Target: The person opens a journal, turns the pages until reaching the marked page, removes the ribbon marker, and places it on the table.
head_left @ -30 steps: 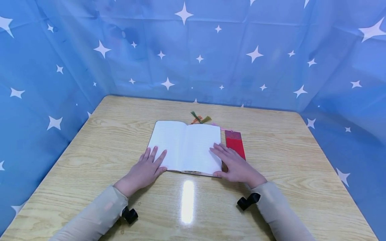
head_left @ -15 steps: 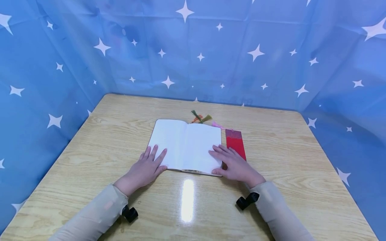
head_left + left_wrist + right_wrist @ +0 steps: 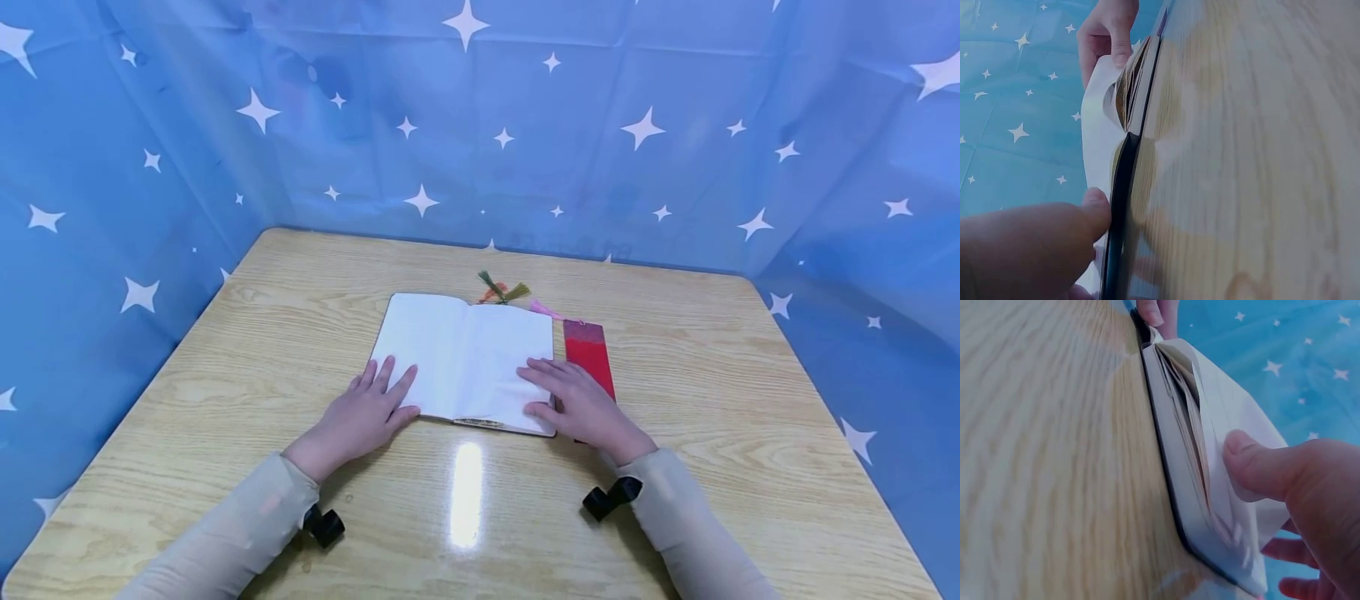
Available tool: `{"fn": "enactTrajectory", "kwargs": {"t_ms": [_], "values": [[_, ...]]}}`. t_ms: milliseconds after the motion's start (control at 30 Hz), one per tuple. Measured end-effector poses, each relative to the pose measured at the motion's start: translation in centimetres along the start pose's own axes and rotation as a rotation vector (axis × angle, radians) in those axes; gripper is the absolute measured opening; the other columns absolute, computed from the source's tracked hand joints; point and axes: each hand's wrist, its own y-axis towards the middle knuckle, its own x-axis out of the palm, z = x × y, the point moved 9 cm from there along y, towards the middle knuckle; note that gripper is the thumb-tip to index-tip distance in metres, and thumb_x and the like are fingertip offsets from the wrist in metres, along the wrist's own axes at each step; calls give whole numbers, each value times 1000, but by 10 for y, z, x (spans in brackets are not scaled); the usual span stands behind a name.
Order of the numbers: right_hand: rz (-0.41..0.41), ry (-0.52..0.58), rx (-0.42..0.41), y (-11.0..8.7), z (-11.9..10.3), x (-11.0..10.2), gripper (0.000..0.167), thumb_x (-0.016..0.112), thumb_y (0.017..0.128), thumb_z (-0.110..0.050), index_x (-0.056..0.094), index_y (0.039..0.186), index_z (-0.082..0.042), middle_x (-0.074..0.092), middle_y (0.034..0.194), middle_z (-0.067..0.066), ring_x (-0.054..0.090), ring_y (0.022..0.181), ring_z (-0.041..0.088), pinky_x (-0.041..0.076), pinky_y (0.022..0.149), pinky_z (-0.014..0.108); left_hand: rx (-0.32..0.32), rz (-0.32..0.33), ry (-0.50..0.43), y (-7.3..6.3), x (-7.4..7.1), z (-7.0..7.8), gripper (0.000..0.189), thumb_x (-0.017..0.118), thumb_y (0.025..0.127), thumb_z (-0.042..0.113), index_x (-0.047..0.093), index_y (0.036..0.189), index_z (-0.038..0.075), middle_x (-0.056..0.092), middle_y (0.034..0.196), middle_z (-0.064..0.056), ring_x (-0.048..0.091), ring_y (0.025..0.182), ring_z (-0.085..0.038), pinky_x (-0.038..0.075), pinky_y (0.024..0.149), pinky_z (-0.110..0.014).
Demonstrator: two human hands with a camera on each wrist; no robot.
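Observation:
An open notebook (image 3: 427, 342) with blank-looking pages lies flat on the table. My left hand (image 3: 363, 421) rests with spread fingers on the lower left page; in the left wrist view its thumb (image 3: 1096, 212) lies at the near edge. My right hand (image 3: 588, 408) lies over the right page's outer edge, fingertips and thumb on the paper. In the right wrist view the thumb (image 3: 1260, 462) presses a page (image 3: 1222, 400) that bows up from the leaves below. A red bookmark (image 3: 588, 358) with a pink tassel (image 3: 546, 310) is partly hidden under the right hand.
Green tassels (image 3: 516, 292) and an orange one stick out past the notebook's top edge; what they hang from is hidden. The wooden table (image 3: 697, 375) meets a blue starry curtain (image 3: 525, 167) at the back and sides. Each wrist wears a black camera.
My right fingers and thumb have slid a little inward over the right page. The page's near edge bulges slightly near the spine. My left hand stays put; the head view has shifted slightly.

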Motion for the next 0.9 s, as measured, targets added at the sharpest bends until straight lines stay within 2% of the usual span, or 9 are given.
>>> {"fn": "enactTrajectory", "kwargs": {"t_ms": [200,400,600,733,900], "values": [[87,-24,-32,2,-10,-8,59,67,84,-39,49,136,-19,48,137,7,45,123,26,32,102,49,-27,10,21,3,-1,4,71,36,94,58,29,147,11,22,146,-29,18,133,-47,24,103,-57],[167,-44,-37,5,-21,-17,60,70,82,-36,51,135,-16,50,135,7,49,120,25,37,98,48,-60,18,-1,5,0,10,80,35,91,63,31,145,5,22,145,-30,20,133,-46,26,102,-58],[262,-88,-117,10,-37,-24,62,75,78,-32,52,133,-13,54,131,10,53,116,26,41,95,47,-111,13,20,8,-1,16,92,33,85,72,30,144,1,22,146,-30,20,133,-45,25,102,-59],[302,-111,-167,13,-44,-23,63,76,77,-32,53,132,-12,55,129,11,54,114,25,41,94,47,-145,18,34,10,-1,20,98,36,82,75,29,144,-1,21,147,-29,19,134,-45,23,101,-61],[319,-136,-188,15,-47,-20,61,74,78,-34,53,131,-11,55,129,12,53,116,25,39,97,49,-172,46,41,11,2,23,103,35,81,77,23,145,-2,17,148,-28,13,136,-44,20,101,-64]]}}
